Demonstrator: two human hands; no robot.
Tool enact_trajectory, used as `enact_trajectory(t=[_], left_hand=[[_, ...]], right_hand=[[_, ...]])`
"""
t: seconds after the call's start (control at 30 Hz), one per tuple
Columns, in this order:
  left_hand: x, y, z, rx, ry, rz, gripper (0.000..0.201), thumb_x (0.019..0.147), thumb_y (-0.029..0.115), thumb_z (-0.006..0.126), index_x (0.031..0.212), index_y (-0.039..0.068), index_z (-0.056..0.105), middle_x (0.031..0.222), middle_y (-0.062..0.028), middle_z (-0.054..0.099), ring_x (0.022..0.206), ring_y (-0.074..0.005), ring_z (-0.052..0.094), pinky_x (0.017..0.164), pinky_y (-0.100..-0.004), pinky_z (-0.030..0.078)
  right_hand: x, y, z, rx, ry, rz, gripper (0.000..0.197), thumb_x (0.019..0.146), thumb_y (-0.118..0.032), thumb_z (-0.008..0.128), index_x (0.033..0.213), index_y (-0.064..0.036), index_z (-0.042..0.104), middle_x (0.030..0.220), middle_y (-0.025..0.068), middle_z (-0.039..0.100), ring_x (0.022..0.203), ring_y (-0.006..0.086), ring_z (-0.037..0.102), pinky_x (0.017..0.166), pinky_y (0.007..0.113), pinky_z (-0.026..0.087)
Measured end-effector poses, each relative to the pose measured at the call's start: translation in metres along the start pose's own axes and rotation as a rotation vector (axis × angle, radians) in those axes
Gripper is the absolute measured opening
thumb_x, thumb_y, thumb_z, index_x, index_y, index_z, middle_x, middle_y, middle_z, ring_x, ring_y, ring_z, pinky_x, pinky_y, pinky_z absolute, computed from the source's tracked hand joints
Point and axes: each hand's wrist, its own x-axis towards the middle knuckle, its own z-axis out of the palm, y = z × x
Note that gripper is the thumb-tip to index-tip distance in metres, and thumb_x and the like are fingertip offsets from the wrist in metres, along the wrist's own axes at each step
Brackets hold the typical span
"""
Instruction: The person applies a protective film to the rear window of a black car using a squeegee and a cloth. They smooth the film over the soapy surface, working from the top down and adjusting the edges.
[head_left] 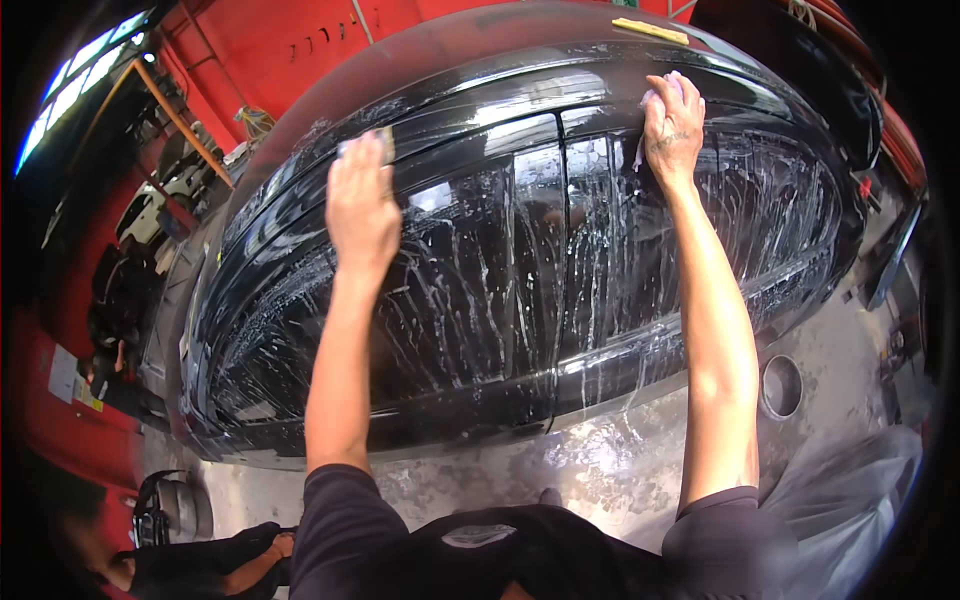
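A black car, wet and streaked with white suds over its side windows, fills the middle of the view. My left hand is pressed on the roof edge at the left, fingers together over a small yellowish-grey pad. Most of that pad is hidden under the fingers. Further right, my right hand curls round a pale purple cloth against the roof edge above the windows. A flat yellow cloth or sponge lies on the roof beyond my right hand.
At the lower left, another person's hand shows beside dark clothing. Right of my right forearm, a round dark bucket-like container stands on the wet concrete floor. Clear plastic sheeting hangs at the lower right. An orange pole leans at the left.
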Motion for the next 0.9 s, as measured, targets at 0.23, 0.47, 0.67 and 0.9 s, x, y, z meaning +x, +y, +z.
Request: enact_trajectory(t=[0.23,0.47,0.67,0.9], left_hand=[[0.044,0.085,0.042,-0.136,0.045,0.122,0.043,0.103,0.017,0.053,0.138,-0.007,0.060,0.142,-0.0265,0.061,0.138,-0.0418,0.053,0.124,-0.0527,0.033],[0.032,0.042,0.020,-0.144,-0.027,0.114,0.041,0.103,0.019,0.057,0.137,-0.003,0.063,0.145,-0.0208,0.062,0.140,-0.0360,0.054,0.121,-0.0481,0.038],[-0.073,-0.099,-0.075,-0.012,-0.055,-0.200,0.037,0.108,0.018,0.055,0.142,0.004,0.064,0.150,-0.0136,0.061,0.146,-0.0317,0.050,0.123,-0.0469,0.036],[-0.084,-0.105,-0.098,-0.525,0.090,-0.597,0.043,0.114,0.030,0.049,0.143,0.002,0.063,0.132,-0.0107,0.071,0.124,-0.0190,0.062,0.124,-0.0402,0.032]], right_hand=[[0.001,-0.019,0.021,-0.068,-0.011,0.085,0.033,0.092,-0.027,0.060,0.120,-0.0160,0.075,0.134,0.0145,0.062,0.136,0.0330,0.052,0.117,0.061,0.033],[0.018,-0.041,0.012,0.025,-0.171,-0.066,0.033,0.095,-0.022,0.057,0.122,-0.0123,0.074,0.131,0.0154,0.066,0.126,0.0329,0.060,0.111,0.044,0.044],[0.060,-0.021,0.016,0.007,-0.373,0.049,0.041,0.098,-0.033,0.049,0.126,-0.0146,0.074,0.129,0.0152,0.068,0.120,0.0365,0.065,0.102,0.047,0.052],[0.017,-0.261,0.071,0.046,-0.449,-0.236,0.032,0.099,-0.028,0.060,0.123,-0.0091,0.072,0.109,0.0165,0.070,0.103,0.0336,0.067,0.092,0.048,0.056]])
